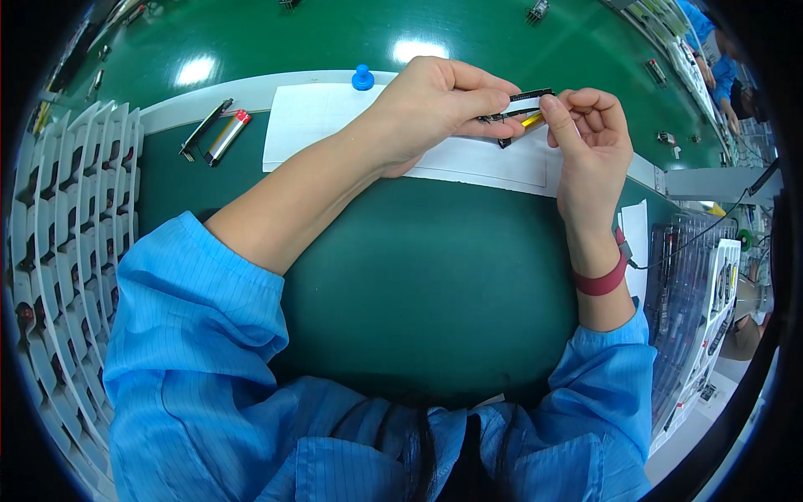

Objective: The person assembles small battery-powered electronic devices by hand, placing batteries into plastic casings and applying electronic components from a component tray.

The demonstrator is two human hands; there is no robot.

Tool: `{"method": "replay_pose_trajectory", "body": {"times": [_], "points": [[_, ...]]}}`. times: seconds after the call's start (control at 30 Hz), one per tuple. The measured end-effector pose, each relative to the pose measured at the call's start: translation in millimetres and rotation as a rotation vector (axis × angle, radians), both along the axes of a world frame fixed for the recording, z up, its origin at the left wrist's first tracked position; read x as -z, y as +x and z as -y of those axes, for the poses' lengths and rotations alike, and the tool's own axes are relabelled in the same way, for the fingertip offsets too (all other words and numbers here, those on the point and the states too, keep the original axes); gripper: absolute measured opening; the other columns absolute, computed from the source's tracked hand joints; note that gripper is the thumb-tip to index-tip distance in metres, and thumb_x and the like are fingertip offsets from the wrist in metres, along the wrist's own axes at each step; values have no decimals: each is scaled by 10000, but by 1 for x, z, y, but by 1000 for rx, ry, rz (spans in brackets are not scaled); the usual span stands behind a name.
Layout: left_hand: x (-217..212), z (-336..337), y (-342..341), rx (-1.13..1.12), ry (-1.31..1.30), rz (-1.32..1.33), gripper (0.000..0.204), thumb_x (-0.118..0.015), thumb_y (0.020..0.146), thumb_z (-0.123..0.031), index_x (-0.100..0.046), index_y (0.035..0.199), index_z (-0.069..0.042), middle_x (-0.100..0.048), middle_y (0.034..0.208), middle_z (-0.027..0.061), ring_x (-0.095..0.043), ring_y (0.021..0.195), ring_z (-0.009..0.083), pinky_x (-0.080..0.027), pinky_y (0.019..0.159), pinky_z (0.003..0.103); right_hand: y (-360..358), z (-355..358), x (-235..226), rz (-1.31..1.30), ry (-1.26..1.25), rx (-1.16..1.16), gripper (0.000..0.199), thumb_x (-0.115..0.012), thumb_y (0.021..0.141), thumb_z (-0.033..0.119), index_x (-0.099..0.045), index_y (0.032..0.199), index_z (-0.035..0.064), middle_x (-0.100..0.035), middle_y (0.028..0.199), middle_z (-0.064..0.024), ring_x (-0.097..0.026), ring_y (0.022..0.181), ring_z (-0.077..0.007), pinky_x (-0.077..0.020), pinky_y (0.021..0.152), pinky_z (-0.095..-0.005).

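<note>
My left hand (435, 109) pinches a thin black strip-shaped part (530, 95) between thumb and fingers, above a white sheet (318, 117) on the green mat. My right hand (590, 146) meets it from the right, its fingertips gripping the same part where a small yellow piece (532, 120) shows. A red band (600, 283) circles my right wrist. Both forearms wear blue sleeves.
A silver cylindrical cell with a red end (227, 136) and a thin black strip (203, 128) lie at the left. A blue knob (362, 79) stands behind the sheet. White slotted trays (67, 234) line the left; a tray of parts (694, 284) sits right. Another person in blue (719, 58) works far right.
</note>
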State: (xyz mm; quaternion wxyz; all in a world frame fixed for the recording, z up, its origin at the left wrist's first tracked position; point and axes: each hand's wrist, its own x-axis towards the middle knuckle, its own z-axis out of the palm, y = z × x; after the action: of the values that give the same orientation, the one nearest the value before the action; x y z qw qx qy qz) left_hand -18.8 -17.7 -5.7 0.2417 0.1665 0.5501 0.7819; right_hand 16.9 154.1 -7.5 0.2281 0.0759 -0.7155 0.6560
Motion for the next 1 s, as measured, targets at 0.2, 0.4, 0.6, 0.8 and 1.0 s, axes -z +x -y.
{"method": "replay_pose_trajectory", "body": {"times": [0.2,0.4,0.6,0.8,1.0], "points": [[1,5,-2,46,18,-44,291,-534,852,-66,-527,1071,125,-597,966,204,-629,879,242,-510,832,288,-2,-1,-8,-65,324,157,209,-672,765,56,-530,904,-9,-583,825,-57,-546,757,-97,-470,638,-217],[-9,10,-5,231,0,75,290,-546,842,-92,-553,1058,102,-604,966,202,-634,860,233,-510,818,288,-5,-37,-24,334,-55,-382,232,-645,771,19,-569,987,-22,-641,826,-71,-607,777,-114,-470,708,-210],[-13,13,-2,501,30,229,373,-538,864,-137,-480,1123,126,-600,947,223,-646,800,224,-569,677,281,9,-28,-50,277,223,-475,185,-644,761,1,-569,927,-32,-628,835,-67,-600,760,-97,-487,720,-208],[-14,7,8,371,81,168,312,-575,845,-185,-564,1062,39,-623,929,126,-634,816,176,-555,677,268,8,-5,-40,-210,477,-41,175,-643,761,0,-559,910,-35,-614,853,-66,-596,763,-112,-501,742,-232],[-15,-2,18,190,29,150,269,-612,826,-230,-621,995,-21,-628,873,62,-615,814,142,-536,685,273,5,-6,-28,-192,342,-104,212,-626,765,-17,-536,958,-27,-589,835,-65,-587,773,-123,-481,724,-242]]}}
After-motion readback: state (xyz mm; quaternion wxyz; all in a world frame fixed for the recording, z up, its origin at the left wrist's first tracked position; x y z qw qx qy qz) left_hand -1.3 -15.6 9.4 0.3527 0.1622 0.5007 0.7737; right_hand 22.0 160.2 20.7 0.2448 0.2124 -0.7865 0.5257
